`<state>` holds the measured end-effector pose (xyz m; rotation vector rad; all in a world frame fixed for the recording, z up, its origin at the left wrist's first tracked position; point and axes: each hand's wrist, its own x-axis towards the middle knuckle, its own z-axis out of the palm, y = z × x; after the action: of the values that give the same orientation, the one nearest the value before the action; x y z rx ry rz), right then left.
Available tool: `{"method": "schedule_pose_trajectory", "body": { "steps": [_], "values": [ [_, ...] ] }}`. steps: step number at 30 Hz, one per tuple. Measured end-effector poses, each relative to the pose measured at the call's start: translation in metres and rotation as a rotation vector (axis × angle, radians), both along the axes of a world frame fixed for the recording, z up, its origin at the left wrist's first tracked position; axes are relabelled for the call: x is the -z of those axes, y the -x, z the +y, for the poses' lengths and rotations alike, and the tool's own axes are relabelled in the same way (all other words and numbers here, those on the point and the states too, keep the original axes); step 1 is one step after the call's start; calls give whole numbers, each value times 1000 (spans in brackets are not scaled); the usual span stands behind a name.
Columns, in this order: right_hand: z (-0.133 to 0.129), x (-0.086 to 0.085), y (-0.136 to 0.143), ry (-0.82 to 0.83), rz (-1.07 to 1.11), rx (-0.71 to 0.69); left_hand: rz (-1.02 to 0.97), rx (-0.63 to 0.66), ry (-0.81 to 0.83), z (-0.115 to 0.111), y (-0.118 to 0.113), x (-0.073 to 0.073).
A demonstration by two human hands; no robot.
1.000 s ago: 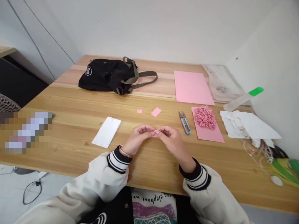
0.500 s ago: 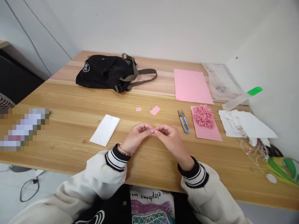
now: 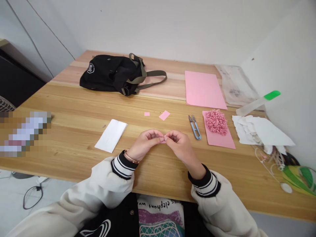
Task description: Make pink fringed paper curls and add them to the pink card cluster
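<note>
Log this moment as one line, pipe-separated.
left hand: pinching pink piece | right hand: pinching same piece | snips: on table, beyond right hand | pink bundle: on pink sheet

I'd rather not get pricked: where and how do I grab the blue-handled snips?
The snips are probably best pinched at the rounded handle end, coming from the near side: they lie flat, with the dark pointed blades facing the far side.

Count at one bench [image 3: 79, 108]: two hands [image 3: 145, 144] [image 3: 181, 144]; three small pink pieces [image 3: 164, 115] [image 3: 147, 114] [image 3: 163, 142], one held, two loose; one pink card [image 3: 220, 142]; one pink bundle [image 3: 216, 122], its strands too fine to number; at least one large pink sheet [image 3: 204, 89]; one pair of snips [image 3: 196, 131]; one black bag [image 3: 106, 74]; one green-ended tube [image 3: 254, 104].
</note>
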<state>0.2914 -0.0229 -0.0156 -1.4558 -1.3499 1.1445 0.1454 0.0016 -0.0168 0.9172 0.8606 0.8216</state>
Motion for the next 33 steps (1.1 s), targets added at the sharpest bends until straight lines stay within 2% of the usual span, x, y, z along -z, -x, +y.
{"method": "schedule_pose_trajectory", "body": {
  "steps": [6, 29, 33],
  "values": [
    [0, 0, 0, -12, 31, -11, -53, -13, 63, -1, -1, -4],
    [2, 1, -1, -17, 38, 37, -6, -66, 57, 1, 0, 1],
    [1, -2, 0, -11, 29, 1, -9, -68, 35, 1, 0, 0]
  ]
}}
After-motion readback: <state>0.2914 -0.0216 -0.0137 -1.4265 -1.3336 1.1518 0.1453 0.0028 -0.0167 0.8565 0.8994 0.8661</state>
